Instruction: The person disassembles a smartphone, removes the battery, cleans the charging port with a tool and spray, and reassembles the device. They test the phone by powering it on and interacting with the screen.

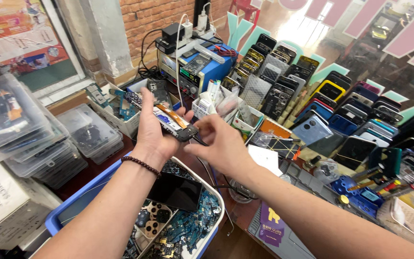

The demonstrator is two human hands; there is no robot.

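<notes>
Several clear plastic boxes (20,129) are stacked at the left, contents blurred. One blue tray (61,216) holds one dark phone (176,191) and circuit parts too many to count. The left hand (152,132) grips an opened phone (171,120) above it. The right hand (221,144) pinches a black cable (200,142) at that phone's lower end; the plug is hidden.

A dark-beaded bracelet (141,164) circles the left wrist; the opened phone (168,120) shows an orange strip and black end. Below, a blue-rimmed white tray (53,221) holds teal circuit boards (192,225); a blue power supply (202,69) stands behind.
</notes>
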